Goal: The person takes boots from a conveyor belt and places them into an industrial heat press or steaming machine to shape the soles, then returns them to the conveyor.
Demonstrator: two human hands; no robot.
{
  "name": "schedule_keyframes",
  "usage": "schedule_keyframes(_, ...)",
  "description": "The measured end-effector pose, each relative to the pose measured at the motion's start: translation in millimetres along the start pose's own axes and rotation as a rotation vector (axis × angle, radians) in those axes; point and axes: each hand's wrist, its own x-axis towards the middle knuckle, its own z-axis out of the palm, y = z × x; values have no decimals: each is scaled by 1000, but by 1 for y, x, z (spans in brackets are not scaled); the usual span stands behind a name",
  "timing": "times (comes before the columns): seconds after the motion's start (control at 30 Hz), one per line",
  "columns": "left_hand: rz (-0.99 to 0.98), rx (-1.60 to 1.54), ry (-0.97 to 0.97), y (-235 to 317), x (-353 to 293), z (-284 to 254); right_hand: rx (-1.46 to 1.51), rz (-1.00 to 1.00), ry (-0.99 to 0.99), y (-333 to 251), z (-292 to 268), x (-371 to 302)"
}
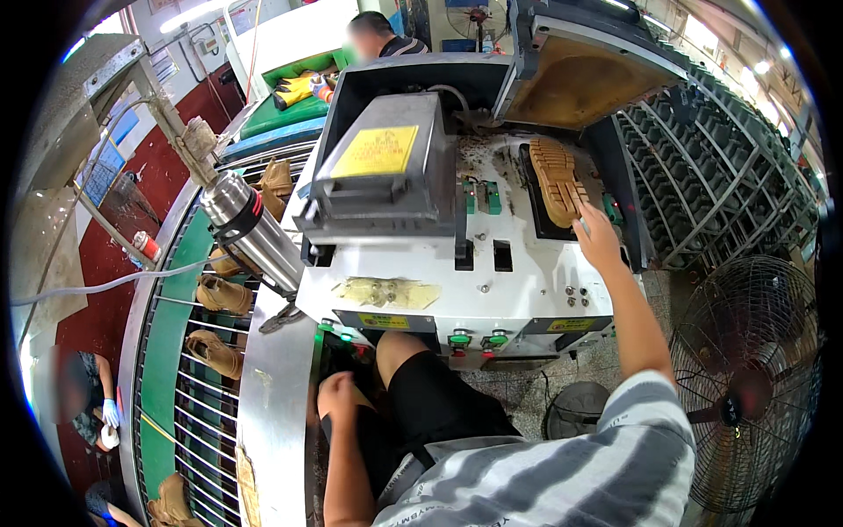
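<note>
A tan shoe sole [558, 180] lies tread side up on a black pad in the right bay of a white-topped machine [527, 285]. My right hand [599, 239] reaches out to it, thumb and fingers closed at its near end. Above this bay stands a raised dark lid [584, 79] with a brownish inner face. In the left bay, a grey metal cover [386, 180] with a yellow label is down. My left hand [340, 395] rests low beside my knee, its fingers curled in, with nothing showing in them.
Left of the machine runs a roller conveyor [198, 413] carrying several tan shoes [221, 294]. A steel thermos [250, 224] stands at the machine's left corner. On the right are a large caged fan [746, 386] and racks of dark shoe forms [702, 167]. Other people work beyond and at left.
</note>
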Motion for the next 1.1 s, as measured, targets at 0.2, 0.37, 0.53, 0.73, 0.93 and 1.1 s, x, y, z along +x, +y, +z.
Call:
schedule_keyframes(0.2, 451, -96, -862, 108, -44, 147, 474, 746, 660, 37, 0, -210)
schedule_keyframes(0.37, 525, 12, -941, 137, -55, 209, 1591, 1614, 504, 49, -2, -240)
schedule_keyframes(0.53, 542, -165, -826, 98, -40, 198, 1331, 1387, 166, 90, 29, -305)
schedule_keyframes(0.73, 178, -278, -439, 16, 5, 116, 302, 24, -1302, -139, 74, -243)
schedule_keyframes(0.93, -386, -515, -300, -72, 40, 69, 811, -173, -1046, -335, 84, -72)
schedule_keyframes(1.1, -420, -684, -253, -46, 54, 66, 343, 15, 13, -332, 160, 93)
